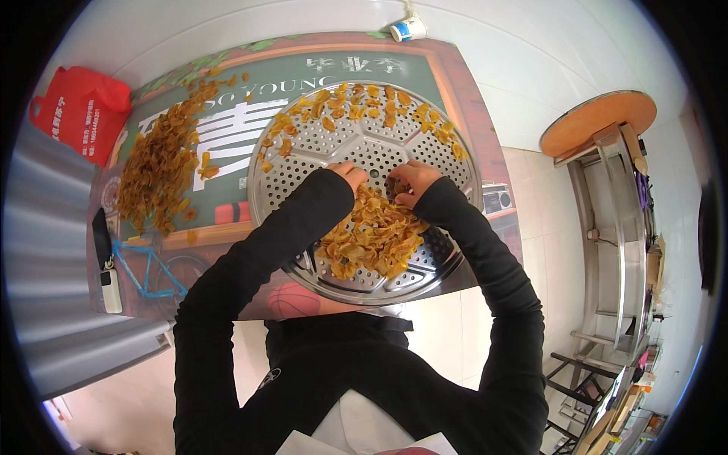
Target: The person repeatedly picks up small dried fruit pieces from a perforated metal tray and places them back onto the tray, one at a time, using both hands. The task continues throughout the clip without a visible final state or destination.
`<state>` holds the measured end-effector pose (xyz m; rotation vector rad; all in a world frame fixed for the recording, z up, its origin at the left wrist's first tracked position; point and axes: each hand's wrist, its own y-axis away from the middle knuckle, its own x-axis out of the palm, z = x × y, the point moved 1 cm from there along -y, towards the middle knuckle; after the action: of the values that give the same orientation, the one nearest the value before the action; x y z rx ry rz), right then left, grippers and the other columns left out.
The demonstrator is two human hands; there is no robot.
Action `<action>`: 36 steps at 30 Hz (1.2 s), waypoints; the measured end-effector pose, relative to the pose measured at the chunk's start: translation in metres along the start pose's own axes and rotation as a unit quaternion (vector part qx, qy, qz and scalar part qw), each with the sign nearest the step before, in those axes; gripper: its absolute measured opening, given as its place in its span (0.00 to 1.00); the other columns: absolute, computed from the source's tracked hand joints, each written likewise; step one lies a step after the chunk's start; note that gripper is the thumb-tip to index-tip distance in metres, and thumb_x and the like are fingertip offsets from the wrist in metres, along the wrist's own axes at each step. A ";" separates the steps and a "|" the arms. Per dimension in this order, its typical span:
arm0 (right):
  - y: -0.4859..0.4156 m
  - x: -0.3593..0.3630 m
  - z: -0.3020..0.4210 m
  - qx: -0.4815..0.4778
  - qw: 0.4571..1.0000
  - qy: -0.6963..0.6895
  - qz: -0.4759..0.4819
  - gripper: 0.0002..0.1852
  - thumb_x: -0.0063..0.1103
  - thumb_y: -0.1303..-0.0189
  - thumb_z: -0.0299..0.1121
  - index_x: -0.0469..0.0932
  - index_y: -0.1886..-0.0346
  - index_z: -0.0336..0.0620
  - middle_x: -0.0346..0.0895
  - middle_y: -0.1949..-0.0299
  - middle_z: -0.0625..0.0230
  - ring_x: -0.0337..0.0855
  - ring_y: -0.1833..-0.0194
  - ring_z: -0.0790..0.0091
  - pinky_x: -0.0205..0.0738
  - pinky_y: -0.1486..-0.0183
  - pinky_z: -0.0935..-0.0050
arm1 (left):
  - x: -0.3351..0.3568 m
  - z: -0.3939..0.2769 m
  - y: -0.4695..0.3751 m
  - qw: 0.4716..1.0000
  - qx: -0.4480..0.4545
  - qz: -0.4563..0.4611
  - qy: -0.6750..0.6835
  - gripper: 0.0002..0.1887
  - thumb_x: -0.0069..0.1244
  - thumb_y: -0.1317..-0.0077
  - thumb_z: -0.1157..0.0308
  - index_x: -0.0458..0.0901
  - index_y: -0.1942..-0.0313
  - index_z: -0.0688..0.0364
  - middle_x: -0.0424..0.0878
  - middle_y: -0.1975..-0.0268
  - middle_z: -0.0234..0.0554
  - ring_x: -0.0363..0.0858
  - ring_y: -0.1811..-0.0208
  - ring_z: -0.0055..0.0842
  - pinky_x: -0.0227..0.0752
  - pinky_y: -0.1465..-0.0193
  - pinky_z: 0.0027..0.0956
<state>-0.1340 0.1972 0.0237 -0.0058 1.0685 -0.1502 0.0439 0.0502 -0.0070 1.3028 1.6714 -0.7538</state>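
A round perforated metal steamer tray (pixel 372 152) lies on the printed tabletop before me. A heap of yellow-brown dried slices (pixel 372 236) covers its near middle. More slices (pixel 355 108) are spread in a loose band along the far rim. My left hand (pixel 351 173) is at the heap's far edge with its fingers curled; what is under the fingertips is hidden. To its right, my right hand (pixel 420 181) bends over the same edge, thumb and fingers around a few slices. Both forearms, in black sleeves, reach over the tray's near half.
A larger pile of slices (pixel 162 170) lies on the table's left side. Beyond it sits a red bag (pixel 85 111) bearing writing. A paper cup (pixel 408 28) is at the far edge. A black phone-like object (pixel 102 239) and a white device (pixel 111 291) lie at left. A round-topped stool (pixel 597 122) stands right.
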 end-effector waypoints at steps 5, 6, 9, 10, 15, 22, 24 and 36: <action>-0.003 0.006 -0.002 0.016 1.000 -0.017 0.016 0.16 0.69 0.53 0.26 0.77 0.59 0.37 0.78 0.66 0.57 0.82 0.63 0.57 0.78 0.58 0.65 | 0.003 0.008 0.002 1.000 -0.028 0.001 0.013 0.15 0.55 0.39 0.79 0.76 0.51 0.59 0.76 0.52 0.44 0.81 0.53 0.39 0.76 0.51 0.38; -0.003 0.006 -0.002 0.019 0.999 -0.022 0.017 0.16 0.69 0.53 0.26 0.77 0.59 0.37 0.78 0.67 0.58 0.82 0.64 0.57 0.77 0.59 0.65 | 0.003 0.009 0.002 1.000 -0.023 0.009 0.018 0.15 0.55 0.39 0.79 0.76 0.52 0.59 0.76 0.52 0.43 0.81 0.53 0.38 0.76 0.52 0.37; -0.002 0.005 0.001 0.025 0.999 -0.035 0.016 0.15 0.68 0.53 0.25 0.77 0.60 0.37 0.77 0.70 0.59 0.82 0.65 0.59 0.77 0.61 0.65 | 0.004 0.010 -0.001 0.999 -0.008 0.021 0.026 0.14 0.54 0.39 0.80 0.77 0.53 0.58 0.77 0.52 0.42 0.82 0.54 0.36 0.77 0.53 0.35; -0.002 0.005 0.002 0.027 0.999 -0.039 0.014 0.15 0.67 0.52 0.25 0.76 0.60 0.37 0.77 0.71 0.60 0.82 0.66 0.59 0.76 0.61 0.65 | 0.005 0.010 -0.004 0.999 -0.009 0.022 0.030 0.13 0.54 0.39 0.80 0.77 0.54 0.58 0.78 0.52 0.42 0.82 0.54 0.35 0.77 0.53 0.35; -0.005 0.003 0.006 0.049 0.997 -0.057 0.035 0.12 0.64 0.50 0.23 0.77 0.60 0.37 0.76 0.75 0.63 0.80 0.70 0.61 0.75 0.65 0.67 | 0.003 0.011 -0.008 0.997 -0.021 0.012 0.067 0.10 0.51 0.38 0.78 0.77 0.57 0.57 0.79 0.56 0.41 0.81 0.56 0.36 0.75 0.53 0.36; -0.009 -0.002 0.003 0.073 0.988 -0.126 0.052 0.09 0.63 0.48 0.23 0.79 0.62 0.36 0.77 0.75 0.65 0.79 0.71 0.68 0.74 0.65 0.69 | -0.013 0.018 0.005 0.993 0.021 -0.105 0.057 0.07 0.47 0.38 0.75 0.75 0.59 0.56 0.78 0.61 0.44 0.77 0.58 0.42 0.72 0.53 0.40; -0.010 -0.002 -0.001 0.073 0.985 -0.150 0.034 0.08 0.62 0.47 0.23 0.79 0.62 0.36 0.78 0.74 0.64 0.79 0.71 0.70 0.74 0.64 0.71 | -0.017 0.023 0.003 0.991 -0.009 -0.119 0.064 0.07 0.48 0.38 0.75 0.74 0.60 0.56 0.78 0.62 0.45 0.77 0.59 0.43 0.72 0.54 0.40; -0.051 0.001 -0.044 0.197 0.958 -0.086 -0.189 0.11 0.62 0.46 0.31 0.81 0.61 0.37 0.83 0.70 0.57 0.85 0.67 0.60 0.78 0.61 0.67 | -0.028 0.062 -0.021 0.967 -0.178 -0.172 -0.056 0.22 0.65 0.55 0.78 0.77 0.58 0.61 0.76 0.53 0.48 0.82 0.52 0.44 0.78 0.51 0.39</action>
<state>-0.1781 0.1491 0.0055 0.1346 0.8388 -0.6962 0.0421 -0.0212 -0.0106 0.7175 1.8598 -0.6692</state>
